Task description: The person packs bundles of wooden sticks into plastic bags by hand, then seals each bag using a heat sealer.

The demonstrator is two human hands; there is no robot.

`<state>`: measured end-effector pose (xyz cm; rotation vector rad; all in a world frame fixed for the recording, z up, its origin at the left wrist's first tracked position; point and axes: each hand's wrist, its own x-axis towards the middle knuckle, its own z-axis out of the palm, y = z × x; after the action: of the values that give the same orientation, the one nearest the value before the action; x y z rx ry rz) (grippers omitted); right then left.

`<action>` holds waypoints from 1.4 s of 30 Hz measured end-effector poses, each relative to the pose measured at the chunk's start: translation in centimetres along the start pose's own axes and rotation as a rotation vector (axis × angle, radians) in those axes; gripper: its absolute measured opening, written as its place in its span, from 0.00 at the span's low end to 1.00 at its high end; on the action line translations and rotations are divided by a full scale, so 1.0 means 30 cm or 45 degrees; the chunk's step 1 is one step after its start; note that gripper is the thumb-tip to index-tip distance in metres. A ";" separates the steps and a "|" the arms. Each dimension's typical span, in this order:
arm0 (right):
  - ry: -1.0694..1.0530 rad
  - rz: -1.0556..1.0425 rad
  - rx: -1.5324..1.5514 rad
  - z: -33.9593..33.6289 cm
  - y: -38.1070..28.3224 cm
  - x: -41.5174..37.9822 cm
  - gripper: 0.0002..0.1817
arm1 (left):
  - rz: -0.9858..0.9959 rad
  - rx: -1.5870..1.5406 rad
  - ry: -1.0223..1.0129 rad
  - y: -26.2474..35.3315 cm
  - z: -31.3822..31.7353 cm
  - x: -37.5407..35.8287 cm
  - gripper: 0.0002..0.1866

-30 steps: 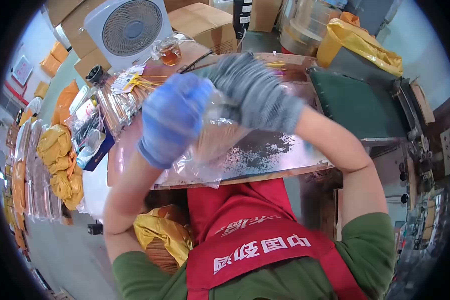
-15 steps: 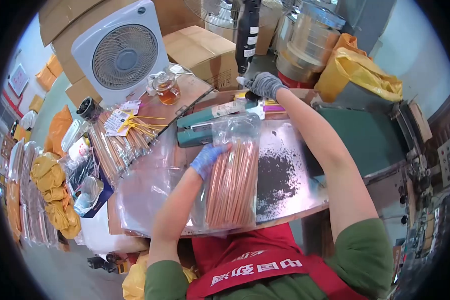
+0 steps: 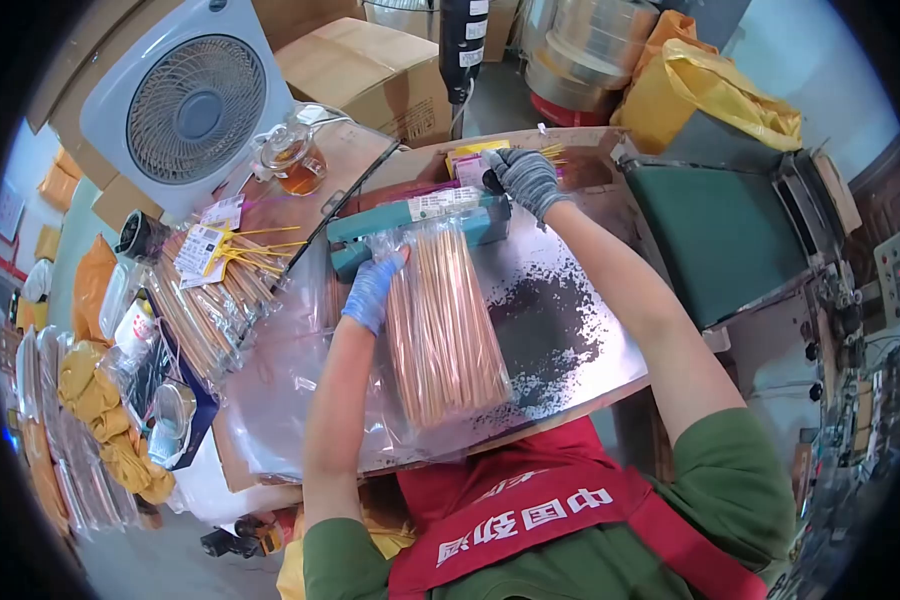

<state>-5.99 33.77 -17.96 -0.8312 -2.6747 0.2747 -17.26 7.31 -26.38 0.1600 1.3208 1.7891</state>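
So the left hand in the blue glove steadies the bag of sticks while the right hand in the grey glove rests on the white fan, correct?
Not quite. In the head view the right hand in the grey glove rests at the end of the teal sealer, not on the white fan, which stands untouched at the back left. The left hand in the blue glove does steady the bag of sticks.

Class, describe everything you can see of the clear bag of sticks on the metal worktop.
The clear bag of sticks is thin, glossy plastic packed with long, slim tan-orange sticks lying side by side. It lies flat on the shiny metal worktop, its open top pushed under the teal sealer bar. The blue-gloved left hand steadies its upper left edge; the grey-gloved right hand rests at the bar's end.
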 end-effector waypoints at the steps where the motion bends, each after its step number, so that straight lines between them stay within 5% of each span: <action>1: 0.004 0.009 0.004 -0.006 0.000 -0.007 0.23 | 0.004 -0.013 -0.018 -0.001 -0.001 0.008 0.23; 3: 0.073 -0.253 -0.098 -0.024 -0.006 -0.025 0.20 | 0.012 0.007 -0.021 0.003 0.001 0.008 0.23; 11: -0.013 -0.176 -0.029 0.058 0.035 -0.010 0.24 | 0.071 0.100 -0.037 0.022 0.020 -0.020 0.22; 12: -0.202 0.065 0.361 -0.040 -0.019 -0.075 0.23 | 0.058 0.075 -0.038 0.027 0.030 -0.029 0.22; 13: 0.036 -0.147 0.192 0.152 0.069 -0.101 0.25 | 0.046 0.048 -0.033 0.035 0.036 -0.035 0.22; 15: -0.089 0.008 0.704 0.057 0.015 -0.353 0.33 | 0.065 0.171 0.053 0.054 0.040 -0.030 0.22; 17: -0.513 0.164 0.710 -0.084 0.005 -0.633 0.40 | 0.046 0.160 -0.005 0.049 0.025 -0.030 0.22; 19: -1.141 0.652 1.502 -0.103 0.023 -0.837 0.47 | 0.120 0.174 -0.099 0.126 0.166 -0.205 0.22; 21: -1.272 0.838 1.755 -0.149 -0.022 -0.954 0.49 | 0.191 0.185 -0.197 0.210 0.303 -0.413 0.22; 23: -1.504 0.704 2.349 -0.219 -0.048 -0.993 0.43 | 0.806 1.188 -0.550 0.225 0.362 -0.636 0.28; 24: -1.584 0.718 2.312 -0.222 -0.065 -1.013 0.43 | 0.817 1.295 -0.761 0.211 0.398 -0.746 0.31; 26: -1.259 0.916 2.828 -0.209 -0.110 -1.045 0.31 | 0.851 1.724 -1.031 0.157 0.434 -0.953 0.38; 27: -1.269 1.059 2.630 -0.236 -0.128 -1.075 0.38 | 0.827 2.072 -1.099 0.132 0.414 -1.038 0.41; 29: -0.923 0.464 2.384 -0.194 -0.167 -1.108 0.45 | 0.752 1.616 -0.915 0.028 0.217 -1.154 0.49; 31: -0.903 0.329 2.348 -0.250 -0.280 -1.128 0.48 | 0.648 0.940 -0.449 -0.084 0.088 -1.292 0.49; 33: -0.913 -0.011 2.406 -0.241 -0.411 -1.130 0.51 | 0.652 -0.459 -0.074 -0.254 0.067 -1.360 0.49; 35: -1.126 -0.221 2.353 -0.242 -0.538 -1.150 0.53 | 0.704 -0.184 0.378 -0.303 0.085 -1.466 0.47; 37: -1.074 -0.842 1.540 -0.239 -0.664 -1.165 0.52 | 0.775 0.120 0.802 -0.306 0.088 -1.593 0.42; 38: -1.005 -1.306 1.415 -0.220 -0.741 -1.171 0.53 | 0.778 0.099 0.830 -0.313 0.087 -1.652 0.42; 39: -1.267 -1.441 1.530 -0.237 -0.822 -1.203 0.53 | 0.807 -0.156 0.899 -0.331 0.079 -1.732 0.40; 40: -1.575 -1.139 1.582 -0.231 -0.891 -1.235 0.54 | 0.830 -0.401 0.952 -0.348 0.064 -1.810 0.38; 42: -1.631 -0.915 1.519 -0.147 -1.029 -1.298 0.57 | 0.746 -0.716 1.151 -0.505 -0.014 -1.960 0.28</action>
<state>9.96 -13.42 -15.05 0.9515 -2.5357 2.4138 26.59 -33.61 -16.93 -0.7219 1.3452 2.8495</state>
